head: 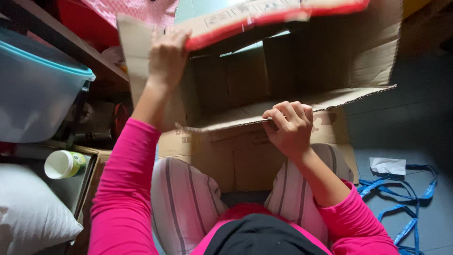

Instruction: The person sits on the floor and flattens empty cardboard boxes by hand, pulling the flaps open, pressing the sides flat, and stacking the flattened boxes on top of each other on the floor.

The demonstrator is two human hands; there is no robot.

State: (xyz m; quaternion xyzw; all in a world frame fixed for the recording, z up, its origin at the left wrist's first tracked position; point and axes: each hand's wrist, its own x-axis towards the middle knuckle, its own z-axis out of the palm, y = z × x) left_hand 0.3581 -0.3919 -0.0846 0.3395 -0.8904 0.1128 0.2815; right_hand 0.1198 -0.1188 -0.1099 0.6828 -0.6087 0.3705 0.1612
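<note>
Between our knees on the floor sits the cardboard box (245, 94), light but floppy, left hand (166, 56) gripping the far flap (137, 52), right hand (290, 125) fingers clenched on the near flap's (302, 105) edge.

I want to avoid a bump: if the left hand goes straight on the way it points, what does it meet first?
The left hand already grips the box's side flap; further on, probably the pink patterned cloth, though depth is unclear.
</note>
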